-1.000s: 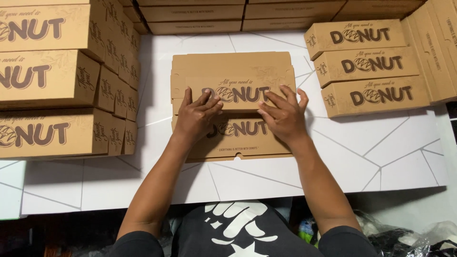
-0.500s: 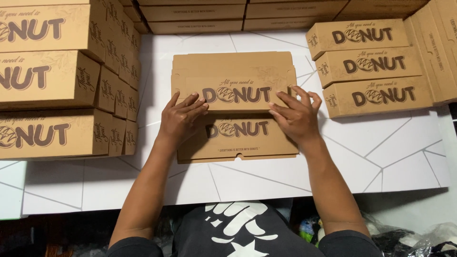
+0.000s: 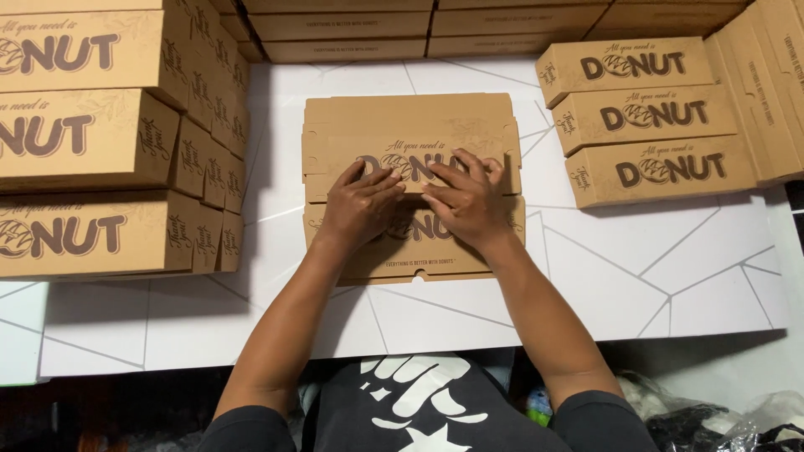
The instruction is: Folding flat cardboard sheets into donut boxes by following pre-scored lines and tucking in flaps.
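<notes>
At the centre of the white surface (image 3: 636,276) lies a flat brown cardboard box blank (image 3: 410,134), printed and creased but not yet raised into a box; its far panel points toward twelve o'clock and its near flap toward six o'clock. Judging by how it lies, the folding of this piece is only at its start, with no side walls standing and no lid closed. Finished boxes of the same kind already stand about: a tall stack of brown boxes (image 3: 92,142) at nine o'clock, a smaller stack of three brown boxes (image 3: 653,117) at two o'clock, and a row of boxes (image 3: 419,33) along the far edge at twelve o'clock. So a good share of the work looks done, while this blank is left to shape. Both hands rest palm down on the middle of the blank, close together, nearly touching at the fingertips. The left hand (image 3: 360,205) lies with fingers loosely spread, pointing toward one o'clock; the right hand (image 3: 465,201) has fingers spread, pointing toward eleven o'clock. Neither pinches anything; both press flat along the middle crease.
</notes>
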